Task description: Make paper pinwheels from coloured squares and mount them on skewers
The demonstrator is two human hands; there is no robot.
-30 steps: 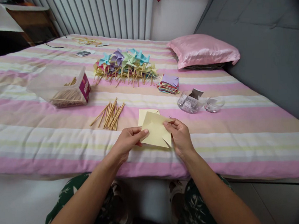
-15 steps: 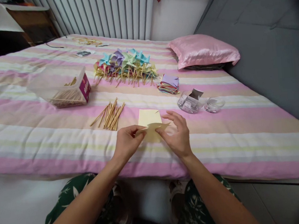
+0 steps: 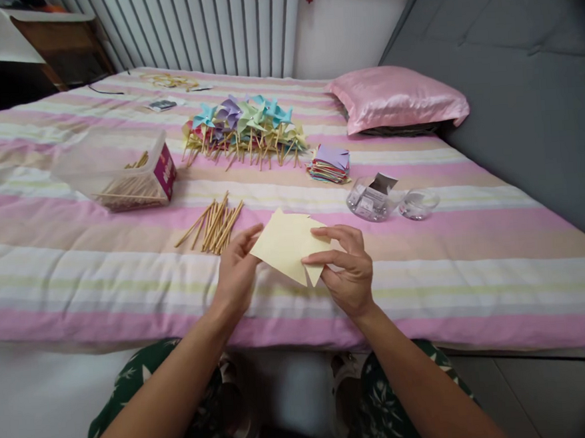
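A pale yellow paper square (image 3: 287, 246) with a slit near its lower corner is held up just over the bed's front part. My right hand (image 3: 348, 265) pinches its right side, two fingers lying across the face. My left hand (image 3: 236, 266) is closed at the left corner, its fingertips partly behind the paper. Another yellow sheet lies behind, mostly covered by the held one. Left of it is a loose heap of thin wooden sticks (image 3: 217, 225). A stack of coloured paper squares (image 3: 329, 164) with a purple one on top sits beyond my right hand.
Finished pinwheels (image 3: 246, 125) on sticks lie in a pile mid-bed. At left stands a clear plastic box (image 3: 113, 171) holding sticks. Right are a clear round container (image 3: 369, 203) with small items and its smaller neighbour (image 3: 418, 205). A pink pillow (image 3: 399, 101) rests by the grey headboard (image 3: 513, 83).
The yellow paper has turned from nearly edge-on to face up, one corner pointing toward me. My right fingers have come down onto its face; my left hand has shifted slightly left.
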